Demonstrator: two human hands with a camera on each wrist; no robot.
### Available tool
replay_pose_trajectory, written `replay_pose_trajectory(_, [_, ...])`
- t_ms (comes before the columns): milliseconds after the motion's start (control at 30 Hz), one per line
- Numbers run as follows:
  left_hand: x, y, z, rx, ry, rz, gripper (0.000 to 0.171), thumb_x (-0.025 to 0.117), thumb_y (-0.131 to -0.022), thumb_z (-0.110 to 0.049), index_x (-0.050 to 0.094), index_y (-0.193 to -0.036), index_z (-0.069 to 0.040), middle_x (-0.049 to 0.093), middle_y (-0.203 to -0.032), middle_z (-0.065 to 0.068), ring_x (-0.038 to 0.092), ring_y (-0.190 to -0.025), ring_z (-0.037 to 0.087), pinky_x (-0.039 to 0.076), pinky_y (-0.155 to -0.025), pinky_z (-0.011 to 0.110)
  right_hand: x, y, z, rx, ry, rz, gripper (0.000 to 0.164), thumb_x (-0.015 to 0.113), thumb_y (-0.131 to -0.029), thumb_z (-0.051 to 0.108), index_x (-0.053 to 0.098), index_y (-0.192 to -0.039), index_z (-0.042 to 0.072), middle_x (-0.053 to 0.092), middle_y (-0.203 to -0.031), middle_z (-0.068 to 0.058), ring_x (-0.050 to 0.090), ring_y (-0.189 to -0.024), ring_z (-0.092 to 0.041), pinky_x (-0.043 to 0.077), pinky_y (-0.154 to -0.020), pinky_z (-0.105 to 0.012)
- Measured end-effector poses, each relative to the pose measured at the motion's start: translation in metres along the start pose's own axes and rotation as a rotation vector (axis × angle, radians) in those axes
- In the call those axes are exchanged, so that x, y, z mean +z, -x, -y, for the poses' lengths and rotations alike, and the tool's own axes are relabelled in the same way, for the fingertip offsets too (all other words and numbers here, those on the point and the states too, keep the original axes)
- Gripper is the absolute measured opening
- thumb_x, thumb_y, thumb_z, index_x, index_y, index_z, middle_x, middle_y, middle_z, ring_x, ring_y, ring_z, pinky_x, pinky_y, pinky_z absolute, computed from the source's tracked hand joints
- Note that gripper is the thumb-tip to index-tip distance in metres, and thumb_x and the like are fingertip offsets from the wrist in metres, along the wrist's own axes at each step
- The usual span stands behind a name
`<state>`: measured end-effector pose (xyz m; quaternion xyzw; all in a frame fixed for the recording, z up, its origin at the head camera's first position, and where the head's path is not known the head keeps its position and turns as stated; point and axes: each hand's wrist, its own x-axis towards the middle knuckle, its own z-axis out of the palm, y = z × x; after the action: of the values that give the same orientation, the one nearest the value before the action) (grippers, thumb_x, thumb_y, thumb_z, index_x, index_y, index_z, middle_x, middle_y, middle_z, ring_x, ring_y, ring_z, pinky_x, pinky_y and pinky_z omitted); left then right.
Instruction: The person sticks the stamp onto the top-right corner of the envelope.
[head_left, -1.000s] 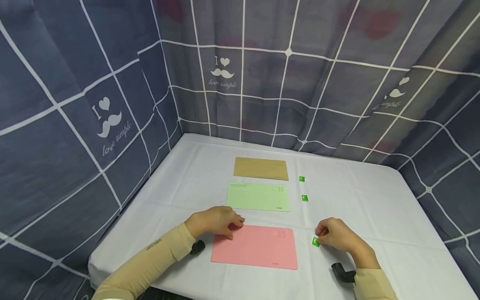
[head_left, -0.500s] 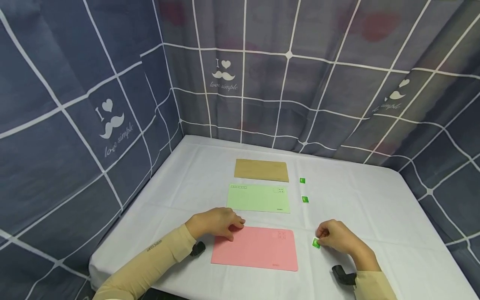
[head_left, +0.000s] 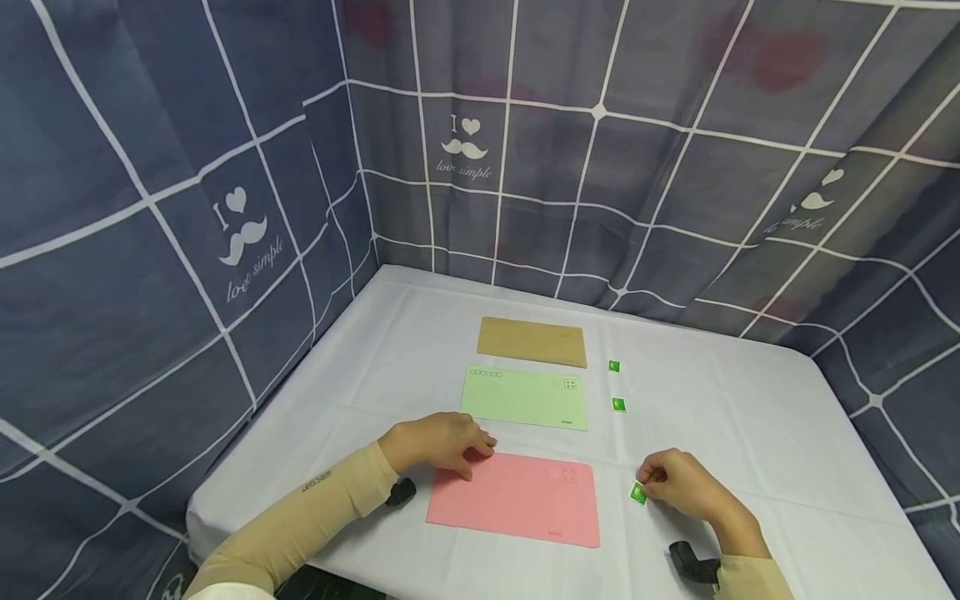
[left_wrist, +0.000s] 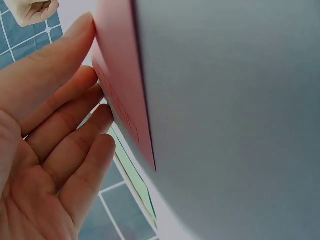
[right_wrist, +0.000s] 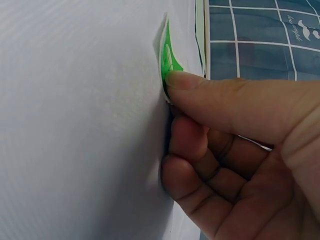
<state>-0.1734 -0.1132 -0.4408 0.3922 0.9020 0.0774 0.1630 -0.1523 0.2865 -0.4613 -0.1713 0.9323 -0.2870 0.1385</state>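
green stamp (head_left: 638, 493): located on the near right part of the desk (head_left: 757, 433), to the right of the pink envelope (head_left: 517, 500) and apart from it. in the right wrist view its sheet is bowed; whether its lower edge touches the desk cannot be told.

right hand (head_left: 682, 483): fingers clamped on the green stamp, thumb pressed to its green face near one edge. the other fingers are curled below, close to the desk surface.

left hand (head_left: 442, 442): at the upper left corner of the pink envelope, thumb touching it. fingers lightly bent, lying side by side, and apart from the thumb.

pink envelope: printed stamp box at its upper right corner, small print along its lower edge.

beyond it lies the green envelope (head_left: 525, 398), with a row of boxes at upper left and a stamp box at upper right. farther back lies the brown envelope (head_left: 532, 342). to the right of these two lie the middle stamp (head_left: 618, 405) and the far stamp (head_left: 614, 366), both green.

beige sleeves (head_left: 315, 508) cover both forearms. the desk bears a white cover. behind stands a grey-blue curtain (head_left: 547, 150) with white grid lines and moustache prints.
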Motion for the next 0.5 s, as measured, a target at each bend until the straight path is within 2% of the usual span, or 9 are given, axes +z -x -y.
replay_pose_trajectory(267, [-0.0018,-0.0013,0.0009,0.000,-0.010,0.001,0.049,0.085,-0.080,-0.024,0.071,-0.126,-0.016,0.065,-0.136,-0.005,0.058,-0.130,0.013,0.047,-0.107,0.025,-0.0020,-0.0002,-0.0010,0.001,-0.012,0.002,0.010,0.071,-0.085,0.000,0.070,-0.082,0.010,0.063,-0.075,0.003,0.052,-0.068,-0.006,0.045,-0.061,-0.022])
replay_pose_trajectory(500, [0.0008,-0.0033,0.0017,-0.016,-0.006,0.010,0.051,0.085,-0.080,-0.027,0.071,-0.127,-0.017,0.065,-0.137,-0.007,0.058,-0.131,0.012,0.048,-0.106,0.025,-0.0025,-0.0015,-0.0011,0.051,-0.021,0.023,0.009,0.068,-0.090,0.002,0.072,-0.085,0.008,0.065,-0.078,0.003,0.053,-0.070,-0.009,0.046,-0.061,-0.023])
